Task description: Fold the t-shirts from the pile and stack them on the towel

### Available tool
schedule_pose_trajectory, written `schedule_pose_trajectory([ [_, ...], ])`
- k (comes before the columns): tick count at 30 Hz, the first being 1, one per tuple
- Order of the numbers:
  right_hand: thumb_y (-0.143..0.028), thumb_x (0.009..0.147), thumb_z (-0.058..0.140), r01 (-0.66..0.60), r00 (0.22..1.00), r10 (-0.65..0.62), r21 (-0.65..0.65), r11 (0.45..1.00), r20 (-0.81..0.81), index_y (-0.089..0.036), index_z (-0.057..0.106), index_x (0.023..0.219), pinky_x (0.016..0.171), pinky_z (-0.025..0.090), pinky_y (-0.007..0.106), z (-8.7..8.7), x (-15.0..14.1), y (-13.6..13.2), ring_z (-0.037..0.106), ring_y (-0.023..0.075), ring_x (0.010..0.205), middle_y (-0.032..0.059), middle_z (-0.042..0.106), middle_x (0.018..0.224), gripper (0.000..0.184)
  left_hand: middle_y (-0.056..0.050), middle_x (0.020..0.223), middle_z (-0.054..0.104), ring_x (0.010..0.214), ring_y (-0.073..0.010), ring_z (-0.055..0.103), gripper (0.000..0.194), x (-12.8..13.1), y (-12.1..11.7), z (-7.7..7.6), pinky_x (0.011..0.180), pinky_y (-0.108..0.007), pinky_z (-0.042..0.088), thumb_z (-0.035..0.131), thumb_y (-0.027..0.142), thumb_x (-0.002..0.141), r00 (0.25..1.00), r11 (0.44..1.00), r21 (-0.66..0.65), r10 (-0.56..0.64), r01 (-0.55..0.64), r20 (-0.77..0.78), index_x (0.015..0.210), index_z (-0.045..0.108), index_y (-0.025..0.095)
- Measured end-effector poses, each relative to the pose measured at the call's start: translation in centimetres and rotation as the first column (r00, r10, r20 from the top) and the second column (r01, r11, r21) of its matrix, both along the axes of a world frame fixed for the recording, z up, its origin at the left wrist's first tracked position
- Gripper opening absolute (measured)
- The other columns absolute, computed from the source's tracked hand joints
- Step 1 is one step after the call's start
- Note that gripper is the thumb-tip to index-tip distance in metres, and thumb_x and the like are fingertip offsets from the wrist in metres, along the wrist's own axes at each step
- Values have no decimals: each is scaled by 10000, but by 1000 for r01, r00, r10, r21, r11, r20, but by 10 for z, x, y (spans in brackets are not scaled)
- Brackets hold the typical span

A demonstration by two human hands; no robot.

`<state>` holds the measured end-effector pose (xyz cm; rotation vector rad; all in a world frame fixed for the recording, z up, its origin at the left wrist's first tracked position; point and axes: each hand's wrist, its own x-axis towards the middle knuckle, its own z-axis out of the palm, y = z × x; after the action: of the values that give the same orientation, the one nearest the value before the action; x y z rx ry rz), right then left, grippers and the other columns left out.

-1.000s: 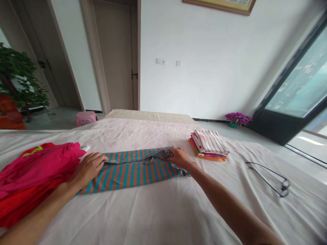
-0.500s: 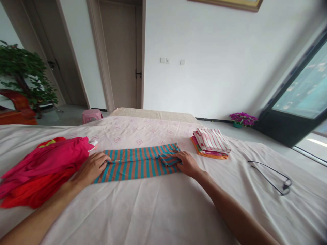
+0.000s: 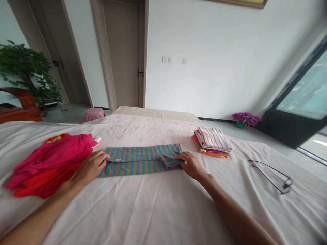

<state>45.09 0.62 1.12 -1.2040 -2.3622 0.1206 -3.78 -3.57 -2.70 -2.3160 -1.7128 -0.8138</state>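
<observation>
Striped garment point(image 3: 139, 160): folded into a long band, mid-bed toward the far edge.
Left hand point(image 3: 91, 166): I see fingers curled, pinching its left end.
Right hand point(image 3: 192, 164): fingers together, pressing the tucked right end.
Risk: I judge uneven pulling could spring the sleeve fold open; the red clothes pile point(image 3: 48, 162) crowds the left end.

Soft daylight comes in from the window point(image 3: 304, 98) on the right, leaving the white wall point(image 3: 217, 68) bright and shadows faint. The wide lens bends door frames and the edges, where detail blurs slightly.
</observation>
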Motion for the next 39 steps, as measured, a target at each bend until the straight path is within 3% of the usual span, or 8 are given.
schedule_pose_trajectory([
  [3, -57, 752, 541, -41, 997, 44, 43, 998, -62, -233, 723, 955, 831, 421, 311, 4, 3, -2, 587, 206, 867, 39, 681, 883, 324, -29, 943, 691, 934, -195, 646, 198, -1, -2, 0, 881, -325, 485, 460, 198, 869, 1000, 999, 25, -26, 26, 2, 924, 645, 240],
  [7, -20, 696, 547, -78, 997, 78, -7, 997, -26, -229, 714, 887, 837, 422, 309, -4, 6, -5, 599, 200, 862, 25, 684, 876, 329, -18, 922, 689, 914, -185, 645, 186, -6, -5, -11, 849, -307, 489, 469, 170, 839, 998, 997, -35, -67, 67, -14, 891, 631, 245],
  [14, -90, 801, 572, -50, 986, 57, 54, 997, -155, -214, 705, 917, 811, 433, 313, -14, 8, -3, 591, 196, 833, 39, 679, 856, 216, -28, 951, 681, 909, -188, 638, 142, -12, -3, -22, 847, -307, 483, 486, 226, 849, 1000, 1000, -10, 17, -17, 22, 897, 618, 241],
  [18, -38, 726, 561, -77, 996, 77, 4, 997, -53, -226, 708, 913, 835, 437, 314, -16, 8, -5, 600, 202, 881, 31, 688, 892, 303, -25, 925, 677, 895, -188, 631, 132, -11, -5, -23, 838, -312, 478, 491, 207, 840, 1000, 999, -47, -2, 3, 12, 871, 616, 237],
  [23, -11, 674, 516, -68, 997, 69, 6, 998, -36, -225, 705, 975, 872, 441, 328, -20, 10, -7, 598, 213, 926, 39, 688, 939, 415, -28, 948, 681, 914, -193, 636, 131, -9, -8, -22, 843, -316, 474, 497, 216, 854, 1000, 999, -34, -13, 13, -12, 910, 615, 233],
  [32, 6, 719, 478, -35, 972, 70, 157, 987, -224, -230, 709, 955, 880, 459, 333, -23, 15, 2, 599, 202, 931, 53, 671, 967, 406, -33, 936, 671, 901, -198, 624, 124, -10, -10, -22, 860, -335, 466, 485, 210, 879, 999, 1000, 32, 2, -1, -46, 922, 599, 235],
  [36, 20, 656, 482, -61, 993, 69, 85, 994, -94, -224, 701, 892, 868, 454, 335, -21, 15, -1, 605, 204, 905, 39, 682, 923, 404, -26, 898, 671, 871, -195, 621, 129, -8, -12, -20, 832, -334, 468, 490, 170, 849, 997, 1000, 7, -5, 6, -74, 884, 595, 236],
  [39, 16, 645, 488, -70, 997, 72, 66, 995, -33, -225, 700, 973, 892, 447, 342, -21, 15, -4, 604, 208, 932, 43, 684, 957, 459, -23, 893, 673, 865, -198, 622, 147, -6, -13, -18, 825, -336, 467, 489, 152, 827, 997, 1000, 4, 1, -1, -82, 875, 598, 239],
])
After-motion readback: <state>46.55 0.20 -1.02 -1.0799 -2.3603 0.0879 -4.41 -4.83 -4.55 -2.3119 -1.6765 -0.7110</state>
